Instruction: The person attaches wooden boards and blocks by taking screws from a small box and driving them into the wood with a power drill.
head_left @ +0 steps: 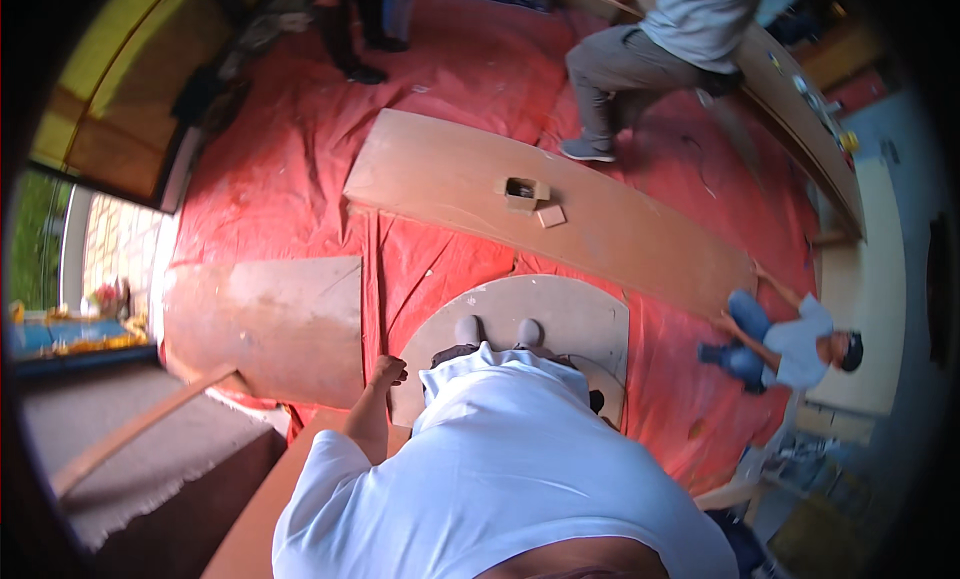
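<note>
My left hand (390, 370) hangs by my left side with its fingers curled in a loose fist; nothing shows in it. It is over the edge of a grey rounded board (480, 304) on which my feet (468, 329) stand. My right hand is hidden behind my body. By my right side a small dark object (597, 401) shows, with a thin cord (605, 371) curving near it; I cannot make out what the object is. Ahead lies a long brown wooden panel (440, 169), bearing a small open cardboard box (522, 191) and a pinkish square block (551, 216).
Red sheeting (450, 69) covers the floor. At left lies another wooden panel (270, 314), with a plank (150, 429) slanting beside it. A crouching person (795, 344) touches the long panel's right end. Another person (650, 64) is at a long bench (800, 129).
</note>
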Available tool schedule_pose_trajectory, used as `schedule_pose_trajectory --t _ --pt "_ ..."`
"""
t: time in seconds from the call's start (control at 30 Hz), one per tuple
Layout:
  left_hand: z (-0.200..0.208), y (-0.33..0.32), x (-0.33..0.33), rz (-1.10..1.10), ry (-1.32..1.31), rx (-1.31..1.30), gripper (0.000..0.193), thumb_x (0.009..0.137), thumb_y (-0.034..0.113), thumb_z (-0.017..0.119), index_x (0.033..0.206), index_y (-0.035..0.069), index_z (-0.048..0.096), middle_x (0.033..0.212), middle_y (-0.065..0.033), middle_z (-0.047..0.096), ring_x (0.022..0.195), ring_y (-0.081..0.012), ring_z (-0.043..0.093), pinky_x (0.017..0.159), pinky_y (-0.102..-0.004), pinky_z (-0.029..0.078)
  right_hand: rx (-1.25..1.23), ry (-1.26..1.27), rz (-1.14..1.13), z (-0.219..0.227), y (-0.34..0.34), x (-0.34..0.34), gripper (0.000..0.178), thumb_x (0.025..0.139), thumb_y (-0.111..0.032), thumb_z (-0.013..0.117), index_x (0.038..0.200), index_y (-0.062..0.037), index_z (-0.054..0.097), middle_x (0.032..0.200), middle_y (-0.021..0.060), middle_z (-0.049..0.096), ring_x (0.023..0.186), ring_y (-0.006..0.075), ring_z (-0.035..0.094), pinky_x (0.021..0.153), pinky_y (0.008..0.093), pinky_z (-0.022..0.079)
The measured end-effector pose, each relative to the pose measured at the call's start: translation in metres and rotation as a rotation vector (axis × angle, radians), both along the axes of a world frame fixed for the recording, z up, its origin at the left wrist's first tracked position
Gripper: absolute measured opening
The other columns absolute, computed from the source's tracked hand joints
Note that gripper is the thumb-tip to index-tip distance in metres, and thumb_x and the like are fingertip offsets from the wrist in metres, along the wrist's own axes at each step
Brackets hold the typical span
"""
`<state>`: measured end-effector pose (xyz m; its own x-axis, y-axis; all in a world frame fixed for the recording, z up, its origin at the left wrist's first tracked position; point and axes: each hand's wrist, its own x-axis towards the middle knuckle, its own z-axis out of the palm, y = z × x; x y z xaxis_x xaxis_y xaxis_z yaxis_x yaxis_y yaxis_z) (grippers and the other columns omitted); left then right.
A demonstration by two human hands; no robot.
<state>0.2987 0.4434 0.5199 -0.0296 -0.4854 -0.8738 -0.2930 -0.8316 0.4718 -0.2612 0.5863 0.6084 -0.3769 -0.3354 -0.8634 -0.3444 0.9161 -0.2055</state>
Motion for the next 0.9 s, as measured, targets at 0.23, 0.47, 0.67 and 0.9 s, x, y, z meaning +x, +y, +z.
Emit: schedule_pose_trajectory --t 0.23,0.47,0.67,0.9 --pt "0.029 -0.011 -0.059 -0.239 -0.222 0.117 0.017 0.09 0.019 0.063 0.089 0.003 0.071 0.073 -0.007 0.073 0.053 -0.0141 0.066 0.047 -0.0296 0.052 0.004 -0.008 0.051 0.001 -0.028 -0.033 0.035 0.073 -0.021 0.073 0.1 -0.0009 0.068 0.077 0.0156 0.069 0.061 0.0238 0.066 0.057 0.0386 0.052" --pt "0.02 -0.058 -0.099 -0.488 -0.232 -0.281 0.025 0.091 0.024 0.061 0.093 0.001 0.071 0.073 -0.0089 0.072 0.058 -0.0143 0.068 0.051 -0.0271 0.053 0.003 -0.022 0.074 0.005 -0.036 -0.056 0.035 0.073 -0.021 0.072 0.101 -0.001 0.067 0.077 0.0155 0.069 0.062 0.0241 0.066 0.057 0.0388 0.052" --pt "0.03 -0.04 -0.115 -0.345 -0.451 -0.578 0.028 0.093 0.021 0.054 0.09 -0.003 0.068 0.075 -0.0195 0.069 0.067 -0.0299 0.069 0.063 -0.0388 0.053 0.018 -0.024 0.12 0.008 -0.045 -0.071 0.035 0.073 -0.02 0.072 0.103 -0.001 0.067 0.077 0.0154 0.069 0.063 0.0243 0.067 0.058 0.039 0.052" --pt "0.07 0.04 -0.172 0.474 -0.667 -0.599 0.03 0.098 0.025 0.046 0.094 -0.002 0.058 0.085 -0.0243 0.063 0.081 -0.0361 0.063 0.074 -0.0438 0.048 0.031 -0.011 0.164 0.012 -0.053 -0.083 0.036 0.074 -0.02 0.071 0.104 -0.001 0.066 0.077 0.0153 0.069 0.065 0.0246 0.067 0.059 0.0392 0.052"
